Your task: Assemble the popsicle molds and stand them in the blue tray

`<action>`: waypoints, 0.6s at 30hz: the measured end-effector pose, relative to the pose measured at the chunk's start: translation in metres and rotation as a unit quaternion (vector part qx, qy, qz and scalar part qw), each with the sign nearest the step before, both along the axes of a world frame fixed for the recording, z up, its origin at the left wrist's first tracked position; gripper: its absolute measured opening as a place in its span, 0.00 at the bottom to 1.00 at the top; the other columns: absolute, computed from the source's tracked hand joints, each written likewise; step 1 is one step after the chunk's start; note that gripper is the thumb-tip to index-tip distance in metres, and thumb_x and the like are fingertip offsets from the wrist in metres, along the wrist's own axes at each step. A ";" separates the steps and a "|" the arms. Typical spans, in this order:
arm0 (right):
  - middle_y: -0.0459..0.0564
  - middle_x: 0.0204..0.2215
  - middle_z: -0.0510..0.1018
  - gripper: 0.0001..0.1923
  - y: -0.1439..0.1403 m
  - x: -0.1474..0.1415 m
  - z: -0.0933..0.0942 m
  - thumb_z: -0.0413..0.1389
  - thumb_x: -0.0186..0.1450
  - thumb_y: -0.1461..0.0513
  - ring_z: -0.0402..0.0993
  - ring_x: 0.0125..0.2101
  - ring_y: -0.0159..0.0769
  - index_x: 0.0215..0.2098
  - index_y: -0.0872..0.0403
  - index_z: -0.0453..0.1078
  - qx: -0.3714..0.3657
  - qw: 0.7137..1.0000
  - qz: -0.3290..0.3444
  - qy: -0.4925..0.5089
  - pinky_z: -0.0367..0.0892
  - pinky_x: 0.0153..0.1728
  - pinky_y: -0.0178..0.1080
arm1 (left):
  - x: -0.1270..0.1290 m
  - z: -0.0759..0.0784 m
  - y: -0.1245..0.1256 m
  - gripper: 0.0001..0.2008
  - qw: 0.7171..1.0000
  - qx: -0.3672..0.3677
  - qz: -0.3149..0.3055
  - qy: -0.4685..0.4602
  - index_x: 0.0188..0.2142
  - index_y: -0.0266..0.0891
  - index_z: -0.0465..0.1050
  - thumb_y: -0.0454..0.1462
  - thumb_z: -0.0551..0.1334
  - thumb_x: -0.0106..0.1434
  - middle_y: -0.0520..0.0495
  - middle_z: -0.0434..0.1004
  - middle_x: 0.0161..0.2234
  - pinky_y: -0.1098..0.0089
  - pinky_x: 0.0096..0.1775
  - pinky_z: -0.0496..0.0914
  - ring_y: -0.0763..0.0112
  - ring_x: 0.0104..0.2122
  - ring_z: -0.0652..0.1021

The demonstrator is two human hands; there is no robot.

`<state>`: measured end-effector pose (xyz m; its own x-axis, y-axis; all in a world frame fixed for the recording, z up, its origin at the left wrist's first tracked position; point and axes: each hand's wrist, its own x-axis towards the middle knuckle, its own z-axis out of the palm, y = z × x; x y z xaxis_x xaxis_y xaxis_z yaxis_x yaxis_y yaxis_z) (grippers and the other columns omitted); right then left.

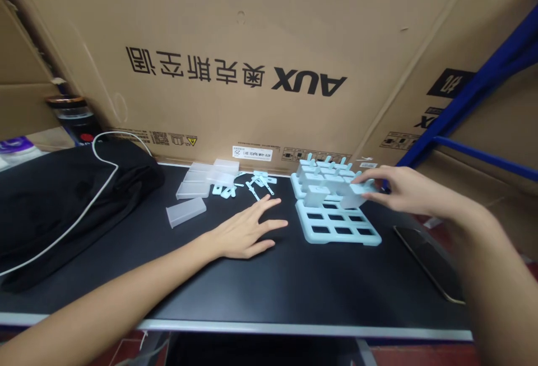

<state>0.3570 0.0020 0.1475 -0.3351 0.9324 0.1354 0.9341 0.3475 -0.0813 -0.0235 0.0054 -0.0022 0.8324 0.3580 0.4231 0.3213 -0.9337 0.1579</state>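
Note:
My right hand (390,189) pinches the light blue lid of a translucent popsicle mold (353,198), which it holds tilted over a light blue rack (313,234). The rack's front openings are bare, and several capped molds (313,180) with upright stick handles stand in the back part. Fingers spread, my left hand (247,228) lies on the black table, holding nothing. Just beyond its fingertips is a loose pile of light blue sticks and lids (263,180). Translucent mold cups (197,178) lie to the left of the pile, with a single cup (186,212) nearer me.
A large cardboard box (218,114) walls off the back of the table. On the left are a black cloth bag (63,203), a white cable (103,192) and a dark bottle (73,116). A phone (428,262) lies at right, near a blue metal frame (471,97).

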 end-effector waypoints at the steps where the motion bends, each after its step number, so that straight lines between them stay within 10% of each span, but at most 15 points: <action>1: 0.54 0.32 0.81 0.20 0.009 0.004 -0.004 0.61 0.57 0.48 0.74 0.28 0.38 0.42 0.51 0.79 0.003 1.000 -0.007 -0.016 0.65 0.31 0.41 | 0.000 0.000 0.000 0.27 1.000 -0.008 0.005 0.010 0.65 0.47 0.54 0.42 0.58 0.69 0.35 0.42 0.70 0.43 0.61 0.63 0.44 0.68 0.52; 13: 0.48 0.25 0.77 0.21 0.036 0.003 -0.036 0.59 0.57 0.49 0.70 0.24 0.35 0.43 0.50 0.79 -0.022 0.999 -0.004 0.036 0.63 0.28 0.37 | -0.001 -0.004 -0.001 0.27 0.993 -0.076 0.048 0.072 0.66 0.45 0.53 0.46 0.55 0.70 0.31 0.36 0.71 0.48 0.57 0.69 0.44 0.64 0.64; 18: 0.47 0.26 0.75 0.22 0.037 0.001 -0.038 0.59 0.57 0.47 0.67 0.25 0.34 0.43 0.50 0.79 -0.036 0.997 0.000 0.073 0.63 0.30 0.37 | 0.036 -0.005 0.012 0.30 0.994 -0.074 0.074 -0.032 0.67 0.42 0.47 0.45 0.55 0.70 0.33 0.36 0.71 0.49 0.57 0.70 0.48 0.66 0.59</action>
